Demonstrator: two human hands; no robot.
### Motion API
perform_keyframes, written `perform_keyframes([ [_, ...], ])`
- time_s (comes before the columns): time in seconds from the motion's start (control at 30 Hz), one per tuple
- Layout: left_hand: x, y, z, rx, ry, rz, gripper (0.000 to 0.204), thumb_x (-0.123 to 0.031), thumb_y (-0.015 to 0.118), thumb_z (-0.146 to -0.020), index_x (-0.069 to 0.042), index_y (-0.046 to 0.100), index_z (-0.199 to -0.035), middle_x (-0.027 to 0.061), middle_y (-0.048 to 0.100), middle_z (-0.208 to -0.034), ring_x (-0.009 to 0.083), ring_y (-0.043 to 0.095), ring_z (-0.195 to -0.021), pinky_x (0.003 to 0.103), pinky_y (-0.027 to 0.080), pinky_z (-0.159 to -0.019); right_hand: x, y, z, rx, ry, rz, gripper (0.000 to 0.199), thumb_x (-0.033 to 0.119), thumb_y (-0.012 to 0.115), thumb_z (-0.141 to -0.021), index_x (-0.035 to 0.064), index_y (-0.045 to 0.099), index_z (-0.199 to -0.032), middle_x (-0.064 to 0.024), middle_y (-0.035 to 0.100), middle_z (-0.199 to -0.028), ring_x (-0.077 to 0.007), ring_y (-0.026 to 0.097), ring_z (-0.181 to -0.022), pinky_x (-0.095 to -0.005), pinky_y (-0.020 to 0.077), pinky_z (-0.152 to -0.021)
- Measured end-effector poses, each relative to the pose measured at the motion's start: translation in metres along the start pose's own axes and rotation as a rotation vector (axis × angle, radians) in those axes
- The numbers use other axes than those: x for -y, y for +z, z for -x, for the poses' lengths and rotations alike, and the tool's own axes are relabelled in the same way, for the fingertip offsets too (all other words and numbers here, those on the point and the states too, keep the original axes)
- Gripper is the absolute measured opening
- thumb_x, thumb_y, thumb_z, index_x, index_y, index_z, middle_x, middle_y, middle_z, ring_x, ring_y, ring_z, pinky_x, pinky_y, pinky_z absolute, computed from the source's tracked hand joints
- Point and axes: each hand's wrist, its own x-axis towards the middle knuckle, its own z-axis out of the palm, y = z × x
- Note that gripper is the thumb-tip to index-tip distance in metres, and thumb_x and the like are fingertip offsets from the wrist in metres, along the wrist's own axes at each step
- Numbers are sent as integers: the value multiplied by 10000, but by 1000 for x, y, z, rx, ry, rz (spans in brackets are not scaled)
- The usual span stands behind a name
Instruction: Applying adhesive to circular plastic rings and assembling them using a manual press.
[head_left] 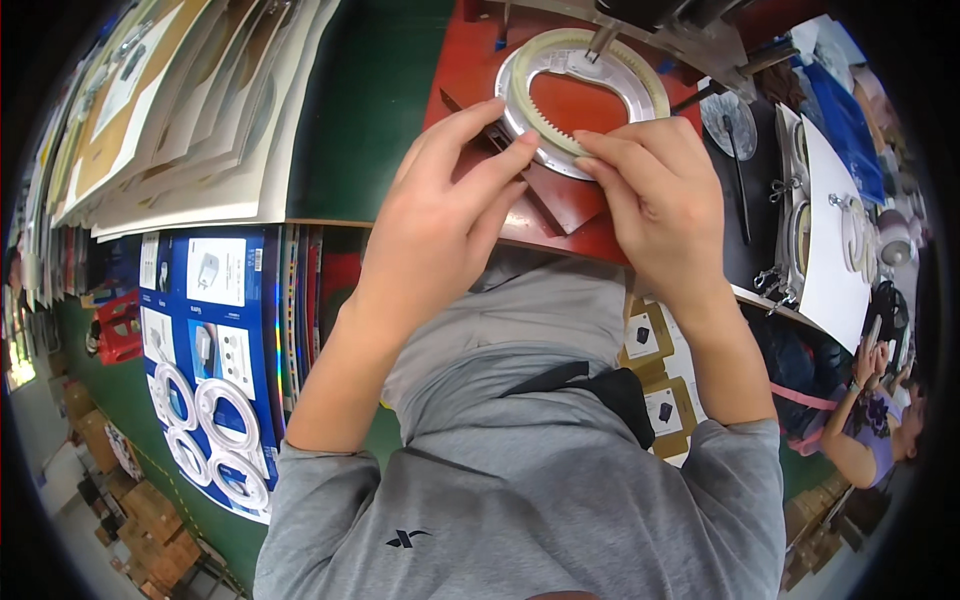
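Pinching, right hand (655,190): near edge of toothed ring (522,95)
Left hand (440,195): by left rim of silver ring (557,163); grasp, cannot tell
Ring position: ahead, between 2 hands

Machine (690,40): truncated by the top edge. Pale toothed ring (524,105): near right section obscured by the right hand (668,190). Silver ring (560,163): partly covered by the toothed one. Co-worker (858,445): small, indistinct. Cartons (160,535), lower left: contents indeterminable.
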Motion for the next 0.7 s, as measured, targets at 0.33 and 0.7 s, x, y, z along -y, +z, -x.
perform_keyframes([
  [0.33,0,5,-5,-138,-103,137,258,-19,749,-877,-3,717,-1133,170,728,-1169,352,688,-1078,400,548,-937,12,6,-1,-9,51,6,207,19,806,-797,31,786,-1003,-81,682,-876,-268,617,-812,-366,503,-702],
  [0.7,13,30,-43,-322,-230,24,144,-103,778,-871,5,719,-946,122,715,-902,284,677,-806,359,546,-741,16,2,-5,32,80,15,183,41,810,-799,31,784,-981,-85,662,-841,-282,599,-790,-381,497,-695],
])
